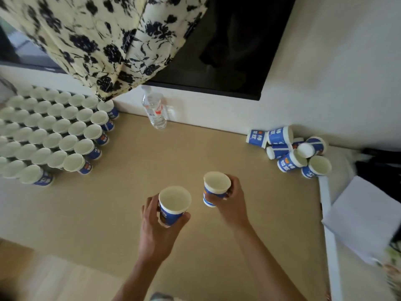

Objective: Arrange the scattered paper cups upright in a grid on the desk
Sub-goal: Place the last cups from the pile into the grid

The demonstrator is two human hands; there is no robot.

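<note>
Two bare forearms (269, 257) extend from the near edge of the tan counter (130, 170), each hand carrying one blue and white paper cup. Left grip (155, 229) is curled round the left cup (174, 206), fingers on one side and thumb on the other. Right grip (234, 203) is clamped the same way on the right cup (217, 189). Both cups are upright, mouths up, long axis vertical, over the middle of the counter and just apart from each other. Whether they touch the counter cannot be told. The grid (54, 131) of upright cups fills the far left corner, so it lies forward and left of both hands, and the left grip is nearer to it. The grid's right-hand side faces the hands. A new cup probably goes there and needs no turning. A heap (290, 151) of tipped cups lies at the far right edge. A bottle (155, 111) stands at the far edge.
</note>
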